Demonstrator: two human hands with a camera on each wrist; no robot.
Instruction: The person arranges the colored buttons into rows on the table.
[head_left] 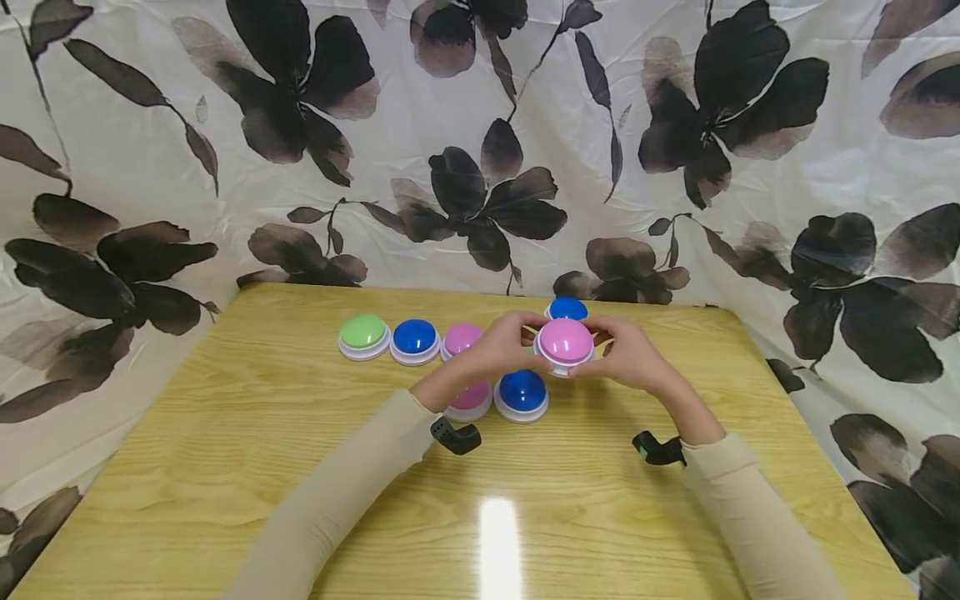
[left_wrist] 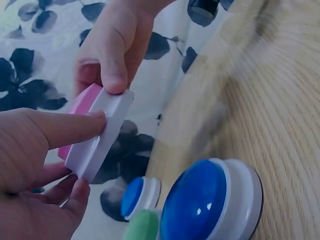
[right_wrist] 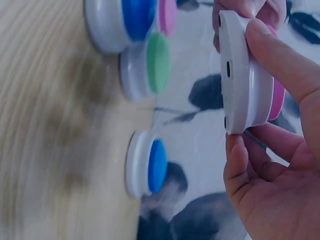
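A pink dome push button with a white base is held above the table between both hands. My left hand grips its left rim, thumb on the white base in the left wrist view. On the opposite rim, my right hand pinches it with thumb and fingers; the right wrist view shows dark feet under the base. Behind the held button is a blue button, partly covered. A green button beneath is mostly hidden in the head view. Nearer the person sits another blue button.
To the left, a green button, a blue button and a pink button form a row. Another pink button is partly behind the left forearm. A floral curtain hangs past the far edge of the wooden table.
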